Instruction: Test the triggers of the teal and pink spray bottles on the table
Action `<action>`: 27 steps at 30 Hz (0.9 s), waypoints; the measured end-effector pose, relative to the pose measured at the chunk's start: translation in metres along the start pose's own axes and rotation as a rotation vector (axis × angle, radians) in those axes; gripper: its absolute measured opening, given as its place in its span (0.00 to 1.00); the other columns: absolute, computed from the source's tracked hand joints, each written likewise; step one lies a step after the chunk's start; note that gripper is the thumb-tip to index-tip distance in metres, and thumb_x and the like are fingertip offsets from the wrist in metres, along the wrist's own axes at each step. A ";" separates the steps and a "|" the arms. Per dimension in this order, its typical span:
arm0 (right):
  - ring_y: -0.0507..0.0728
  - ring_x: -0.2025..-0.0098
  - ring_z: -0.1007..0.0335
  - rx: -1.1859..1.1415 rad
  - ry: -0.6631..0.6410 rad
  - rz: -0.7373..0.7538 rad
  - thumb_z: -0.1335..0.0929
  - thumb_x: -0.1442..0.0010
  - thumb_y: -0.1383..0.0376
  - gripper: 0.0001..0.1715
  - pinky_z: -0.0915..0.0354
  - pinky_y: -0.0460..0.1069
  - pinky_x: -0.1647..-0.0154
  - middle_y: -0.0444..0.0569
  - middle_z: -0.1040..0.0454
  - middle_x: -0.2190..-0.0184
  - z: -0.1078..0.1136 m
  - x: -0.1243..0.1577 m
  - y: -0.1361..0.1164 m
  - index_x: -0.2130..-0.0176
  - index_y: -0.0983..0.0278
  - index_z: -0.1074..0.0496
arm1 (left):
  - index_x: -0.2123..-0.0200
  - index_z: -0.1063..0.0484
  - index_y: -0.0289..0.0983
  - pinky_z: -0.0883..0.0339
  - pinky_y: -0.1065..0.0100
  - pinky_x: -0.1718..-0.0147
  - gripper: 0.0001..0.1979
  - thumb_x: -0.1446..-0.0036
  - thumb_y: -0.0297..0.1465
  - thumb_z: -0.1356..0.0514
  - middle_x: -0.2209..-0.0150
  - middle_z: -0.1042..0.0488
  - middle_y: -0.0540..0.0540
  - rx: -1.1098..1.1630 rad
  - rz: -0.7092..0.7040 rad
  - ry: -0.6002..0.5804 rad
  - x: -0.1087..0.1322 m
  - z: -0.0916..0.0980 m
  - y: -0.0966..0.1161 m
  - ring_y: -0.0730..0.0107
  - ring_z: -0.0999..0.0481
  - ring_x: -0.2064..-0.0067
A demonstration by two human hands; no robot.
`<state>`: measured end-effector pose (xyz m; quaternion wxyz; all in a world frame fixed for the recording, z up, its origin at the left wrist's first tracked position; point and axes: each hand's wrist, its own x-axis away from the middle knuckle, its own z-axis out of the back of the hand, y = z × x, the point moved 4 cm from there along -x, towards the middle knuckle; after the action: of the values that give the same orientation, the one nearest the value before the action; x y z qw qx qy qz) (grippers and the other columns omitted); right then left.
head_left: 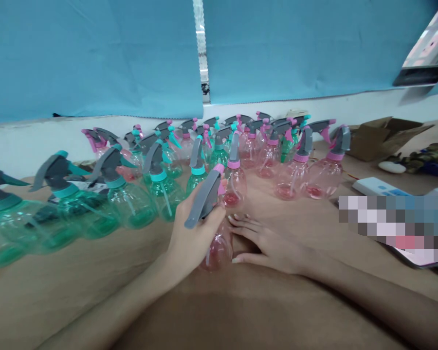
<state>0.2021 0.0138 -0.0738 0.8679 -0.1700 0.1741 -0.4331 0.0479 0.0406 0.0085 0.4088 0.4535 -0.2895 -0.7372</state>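
My left hand [190,233] is wrapped round the neck of a pink spray bottle [219,250], whose grey trigger head with a pink nozzle points away from me. The bottle stands upright at the middle of the table. Close by on its right, my right hand [266,243] lies on the tabletop with its fingers stretched out, fingertips near the bottle. Just beyond stands another pink spray bottle [235,184]. A row of green spray bottles [131,204] with grey and teal heads runs off to the left.
More pink spray bottles [292,177] and green ones crowd the back of the wooden table [277,311]. An opened cardboard box [379,138], a white power strip [381,187] and a partly blurred-out phone-like device [416,255] lie at right. Blue curtain [95,58] hangs behind.
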 end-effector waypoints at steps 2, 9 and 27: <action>0.60 0.35 0.53 -0.002 -0.003 0.002 0.38 0.42 0.44 0.45 0.54 0.58 0.36 0.56 0.45 0.37 -0.001 0.000 0.001 0.36 0.64 0.52 | 0.51 0.33 0.44 0.35 0.70 0.68 0.19 0.47 0.25 0.46 0.70 0.29 0.53 -0.011 0.009 -0.003 0.000 0.000 -0.001 0.71 0.31 0.70; 0.61 0.36 0.53 -0.042 0.026 0.016 0.37 0.42 0.46 0.44 0.55 0.60 0.36 0.53 0.46 0.37 0.000 0.000 0.000 0.36 0.61 0.52 | 0.55 0.31 0.43 0.34 0.68 0.67 0.18 0.49 0.23 0.46 0.68 0.26 0.53 -0.035 -0.011 0.037 0.000 0.001 0.000 0.69 0.29 0.68; 0.61 0.36 0.53 -0.018 0.004 -0.001 0.37 0.42 0.45 0.43 0.54 0.59 0.36 0.55 0.44 0.38 -0.001 0.000 0.000 0.36 0.63 0.50 | 0.52 0.32 0.45 0.35 0.69 0.65 0.20 0.48 0.24 0.46 0.67 0.27 0.53 -0.054 -0.039 0.025 0.000 0.001 0.001 0.69 0.30 0.67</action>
<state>0.2019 0.0135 -0.0743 0.8657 -0.1769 0.1797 -0.4325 0.0474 0.0400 0.0101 0.4098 0.4570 -0.2554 -0.7469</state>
